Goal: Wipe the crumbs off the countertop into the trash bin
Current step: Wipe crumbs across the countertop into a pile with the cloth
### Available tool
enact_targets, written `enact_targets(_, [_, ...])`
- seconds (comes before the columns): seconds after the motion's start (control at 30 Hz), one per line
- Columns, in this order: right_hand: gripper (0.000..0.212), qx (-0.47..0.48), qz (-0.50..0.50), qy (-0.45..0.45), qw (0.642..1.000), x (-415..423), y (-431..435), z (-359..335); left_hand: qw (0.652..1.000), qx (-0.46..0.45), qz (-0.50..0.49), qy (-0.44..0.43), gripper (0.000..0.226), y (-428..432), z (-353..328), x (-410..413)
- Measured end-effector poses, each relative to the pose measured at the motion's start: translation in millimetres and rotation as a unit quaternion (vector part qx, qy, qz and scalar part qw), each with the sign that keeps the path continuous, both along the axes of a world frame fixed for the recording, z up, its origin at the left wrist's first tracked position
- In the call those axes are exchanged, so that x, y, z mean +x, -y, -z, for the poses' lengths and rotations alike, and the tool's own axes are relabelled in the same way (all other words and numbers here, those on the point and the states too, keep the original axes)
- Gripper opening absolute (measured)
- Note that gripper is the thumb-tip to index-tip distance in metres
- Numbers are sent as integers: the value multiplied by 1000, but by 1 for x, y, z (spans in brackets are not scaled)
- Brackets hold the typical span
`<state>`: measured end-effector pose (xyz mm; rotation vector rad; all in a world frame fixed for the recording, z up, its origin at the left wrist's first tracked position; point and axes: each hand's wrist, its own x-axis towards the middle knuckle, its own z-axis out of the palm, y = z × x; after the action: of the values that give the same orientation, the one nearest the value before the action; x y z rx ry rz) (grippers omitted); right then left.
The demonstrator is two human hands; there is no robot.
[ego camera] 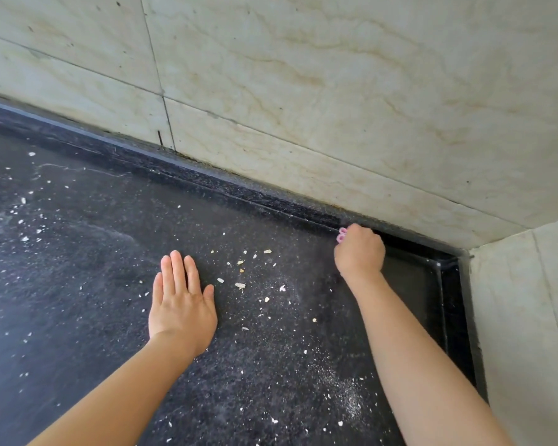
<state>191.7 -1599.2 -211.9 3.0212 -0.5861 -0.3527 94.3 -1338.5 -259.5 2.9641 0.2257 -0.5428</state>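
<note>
The black speckled countertop (87, 284) carries pale crumbs (240, 285) between my hands, more crumbs (23, 217) at the left, and fine dust (345, 391) near the front right. My left hand (181, 304) lies flat on the counter with straight fingers, just left of the middle crumbs. My right hand (360, 251) is curled into a fist at the back of the counter by the raised black edge. A small pink thing (341, 235) sticks out of that fist; most of it is hidden. No trash bin is in view.
A beige marble-tiled wall (335, 91) runs along the back and turns at the right corner (522, 317). A raised black lip (226, 185) borders the counter against the wall. A smoother dark patch (409, 284) fills the back right corner.
</note>
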Motion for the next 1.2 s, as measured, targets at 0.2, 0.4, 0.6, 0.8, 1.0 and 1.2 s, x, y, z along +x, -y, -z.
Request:
enact_targets(0.2, [20,52,-137,85,986,8,-93,18,1000,2,-4,8,61,0,2,-1])
enact_targets(0.4, [38,138,-244,91,956,8,-61,4,995,-85,4,46,62,-20,-4,-4])
enact_targets(0.6, [48,138,-149,101,974,6,-114,20,987,-100,-57,108,62,-66,-3,-44])
enact_targets(0.8, [46,279,-279,45,918,-15,-136,10,982,-108,-103,112,61,-86,-10,-63])
enact_targets(1.0, [37,50,-161,79,982,20,-91,8,988,-61,-97,100,62,-97,-10,-68])
enact_targets(1.2, [54,196,-200,80,957,-34,-172,22,996,-11,-65,65,64,-101,-11,-66])
